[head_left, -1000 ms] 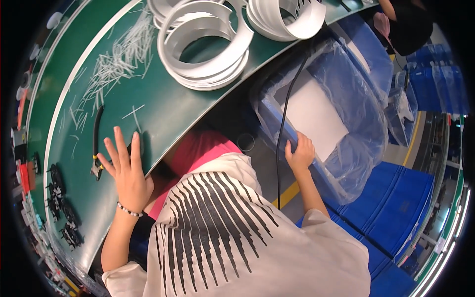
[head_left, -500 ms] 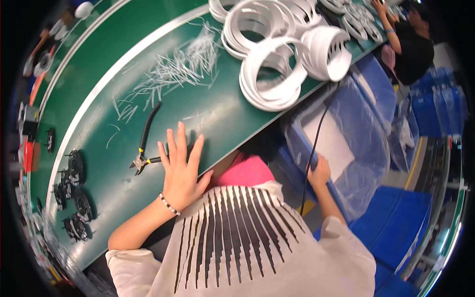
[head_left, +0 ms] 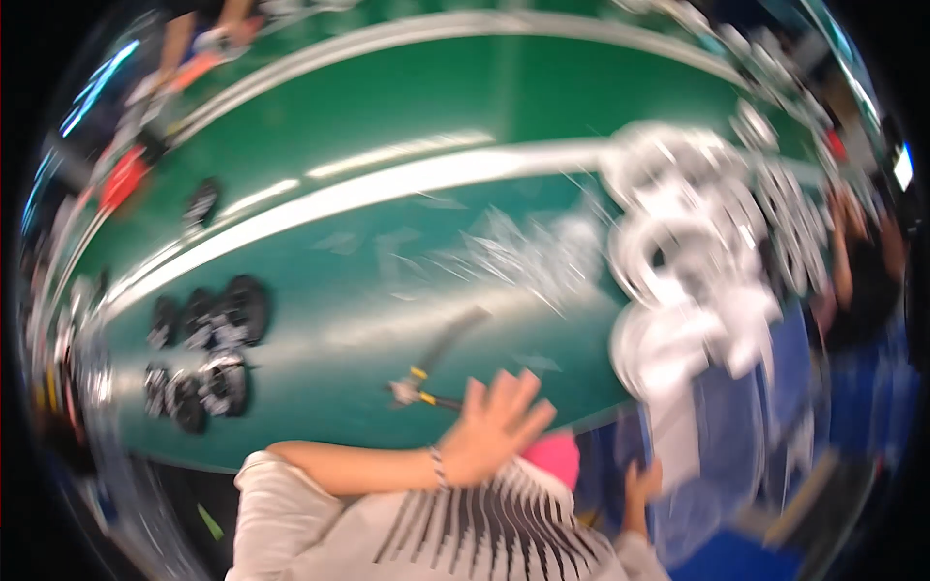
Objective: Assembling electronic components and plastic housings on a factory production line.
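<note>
The person wears a pale, off-white short-sleeved top [head_left: 320, 504] with thin black stripes [head_left: 484, 528] fanning across it at about 6 o'clock in the blurred frame. A slim beaded bracelet [head_left: 439, 468] circles the wrist of the left hand [head_left: 489, 431]. The right hand [head_left: 639, 484], at 5 o'clock, is bare.

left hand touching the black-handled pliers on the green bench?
Cannot tell. In the blurred head view the left hand lies right beside the pliers; no plain contact or gap shows.
</note>
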